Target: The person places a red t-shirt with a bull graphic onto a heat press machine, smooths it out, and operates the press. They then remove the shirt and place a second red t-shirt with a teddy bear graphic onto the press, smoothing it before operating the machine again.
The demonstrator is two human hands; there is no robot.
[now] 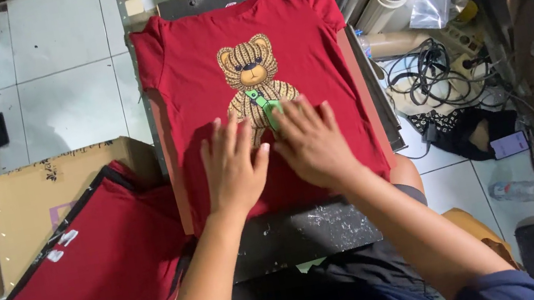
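While the small red cotton T-shirt (250, 94) lies stretched face-up over the flat platen of the heat press (304, 235), we see both hands resting on its lower half. The left hand (233, 167) lies flat, fingers spread, palm down on the cloth, seemingly to hold it smooth. The right hand (313, 142) is also spread and flat, its fingertips touching the striped teddy-bear transfer (254, 75) at its green lower edge. To the left, well apart, a stack of folded red shirts (95, 275) sits on a brown cardboard box (27, 199).
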